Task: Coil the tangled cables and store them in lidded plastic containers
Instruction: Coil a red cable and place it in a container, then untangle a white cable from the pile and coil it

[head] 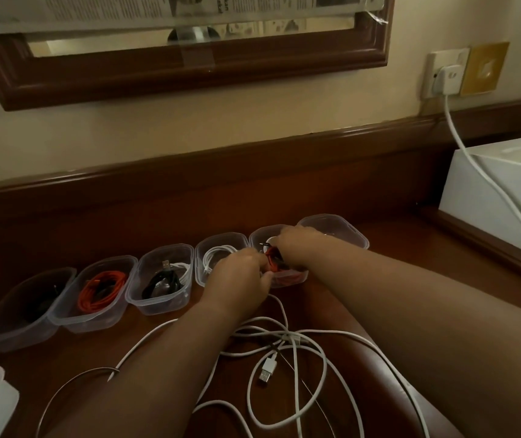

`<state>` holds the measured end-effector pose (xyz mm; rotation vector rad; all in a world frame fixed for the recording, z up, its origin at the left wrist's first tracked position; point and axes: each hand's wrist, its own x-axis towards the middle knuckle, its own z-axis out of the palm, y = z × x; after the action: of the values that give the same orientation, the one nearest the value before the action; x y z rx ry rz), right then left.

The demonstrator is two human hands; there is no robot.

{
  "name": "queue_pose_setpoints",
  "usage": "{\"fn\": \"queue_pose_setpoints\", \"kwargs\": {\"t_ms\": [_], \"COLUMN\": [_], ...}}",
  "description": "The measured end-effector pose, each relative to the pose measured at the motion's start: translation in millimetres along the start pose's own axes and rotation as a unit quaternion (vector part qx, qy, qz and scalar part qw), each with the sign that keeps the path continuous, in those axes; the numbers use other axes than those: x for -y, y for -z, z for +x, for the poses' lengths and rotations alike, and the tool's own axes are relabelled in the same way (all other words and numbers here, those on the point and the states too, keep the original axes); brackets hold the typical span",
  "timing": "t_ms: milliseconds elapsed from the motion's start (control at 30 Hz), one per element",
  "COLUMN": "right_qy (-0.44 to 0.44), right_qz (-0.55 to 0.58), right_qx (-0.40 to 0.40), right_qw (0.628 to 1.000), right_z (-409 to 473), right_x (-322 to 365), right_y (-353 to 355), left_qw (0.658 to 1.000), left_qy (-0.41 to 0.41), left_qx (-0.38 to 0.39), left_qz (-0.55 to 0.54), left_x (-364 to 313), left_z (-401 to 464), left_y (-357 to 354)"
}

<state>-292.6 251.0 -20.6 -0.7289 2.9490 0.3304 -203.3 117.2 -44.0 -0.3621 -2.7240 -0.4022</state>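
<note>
Red cable (272, 263): gripped by both hands over the fifth container (297, 276).
Left hand (240, 276): fingers curled round it.
Right hand (294, 245): pinching it.

1. The picture is dim and warm-toned overall; the dark wooden desk (363, 257) soaks up most of the light.
2. The cream wall (253, 99) is the brightest broad surface, evenly lit.
3. The white box (489, 197) at the right looks slightly washed out.
4. Straight edges bow near the borders, a wide-angle distortion.
5. Detail is soft throughout, and the forearms nearest the lens are smeared.
</note>
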Motion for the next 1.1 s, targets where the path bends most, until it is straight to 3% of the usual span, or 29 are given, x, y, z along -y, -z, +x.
{"fn": "queue_pose_setpoints", "kwargs": {"t_ms": [267, 500, 667, 833, 1100], "right_qy": [-0.041, -0.085, -0.011, -0.016, -0.041], "right_qz": [0.056, 0.249, 0.15, 0.084, 0.129], "right_qx": [-0.04, -0.137, -0.073, -0.084, -0.083], "right_qw": [0.997, 0.955, 0.986, 0.993, 0.987], "right_z": [-2, -43, -91, -101, -121], "right_x": [-4, -5, 14, 24, 37], "right_y": [-4, 5, -6, -16, -18], "left_qw": [1.0, 0.997, 0.994, 0.992, 0.991], "left_qy": [0.009, 0.012, 0.029, 0.059, 0.071], "left_qx": [0.021, 0.067, 0.1, 0.11, 0.114], "left_qz": [-0.008, -0.041, -0.019, 0.01, 0.016], "left_x": [-2, -4, -5, -1, 0], "left_z": [-2, -24, -75, -112, -146], "left_y": [4, 21, 36, 50, 51]}}
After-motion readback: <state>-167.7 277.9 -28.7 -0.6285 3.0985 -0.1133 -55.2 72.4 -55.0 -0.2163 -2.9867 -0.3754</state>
